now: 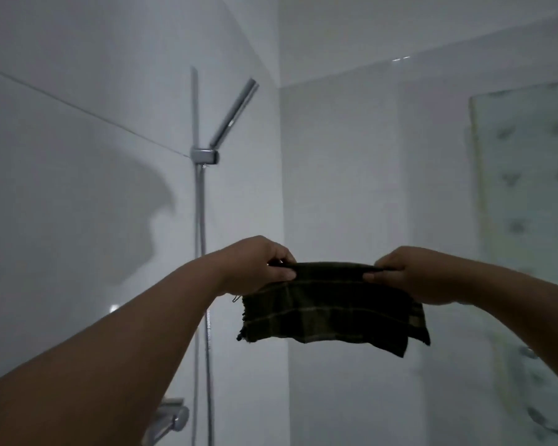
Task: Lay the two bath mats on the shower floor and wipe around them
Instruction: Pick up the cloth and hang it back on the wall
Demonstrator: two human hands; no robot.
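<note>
A dark checked cloth (332, 312) hangs stretched between both hands at chest height, in front of the white shower wall. My left hand (255, 268) pinches its upper left corner. My right hand (409, 275) pinches the upper right corner. The lower part of the cloth droops and is partly folded on the right. A pale patterned bath mat (529, 204) hangs at the right, seen through or on the glass screen. The shower floor is out of view.
A chrome shower rail (197, 204) with a hand shower head (236, 112) stands on the wall left of the cloth. The mixer tap (171, 420) sits low by my left forearm. A glass panel (448, 188) stands on the right.
</note>
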